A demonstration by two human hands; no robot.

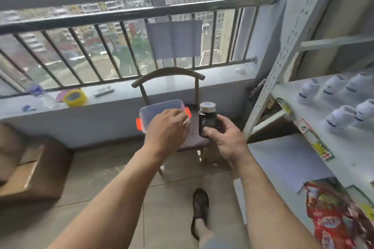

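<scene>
Bottle (206, 119) looks rigid, light, slick; right hand (225, 137) grips its body; left hand (167, 127), nine o'clock, rests on box (153, 110), grip unclear.

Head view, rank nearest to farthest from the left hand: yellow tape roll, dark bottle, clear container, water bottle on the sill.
1. clear container, right under the left hand.
2. dark bottle, just to its right, in the right hand.
3. yellow tape roll, on the sill, left.
4. water bottle, same ledge, farther left.

Clear gap between clear box (159, 109) and dark bottle (207, 119) over chair seat (194, 140); chair back (168, 72) blocks the rear, shelf upright (267, 95) crowds the right, near side open.
</scene>
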